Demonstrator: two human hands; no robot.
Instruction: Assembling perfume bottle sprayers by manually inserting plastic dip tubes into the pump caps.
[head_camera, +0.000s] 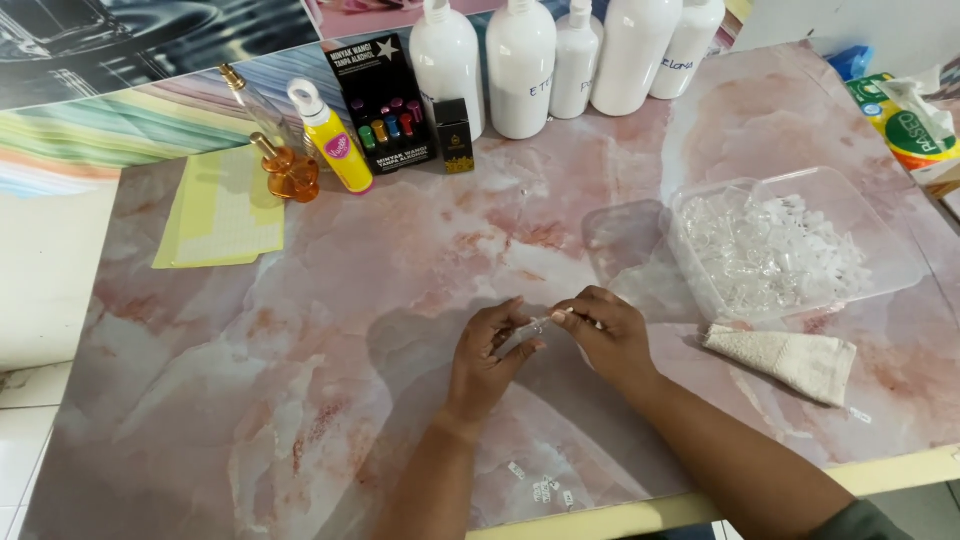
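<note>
Over the pink marbled table (330, 330), my left hand (488, 352) grips a small clear vial (527, 328) by its lower end. My right hand (606, 330) pinches the vial's other end between thumb and fingertips. Both hands meet above the table's middle, close to the front edge. The vial is tiny and mostly hidden by my fingers.
A clear plastic tub (880, 235) of small clear vials stands at the right, its lid (622, 240) beside it. A folded cloth (790, 360) lies below it. Several white bottles (520, 65), a black box (383, 100), a yellow bottle (335, 140), an amber bottle (290, 175) and a yellow sheet (222, 210) line the back. Small label scraps (545, 488) lie near the front edge.
</note>
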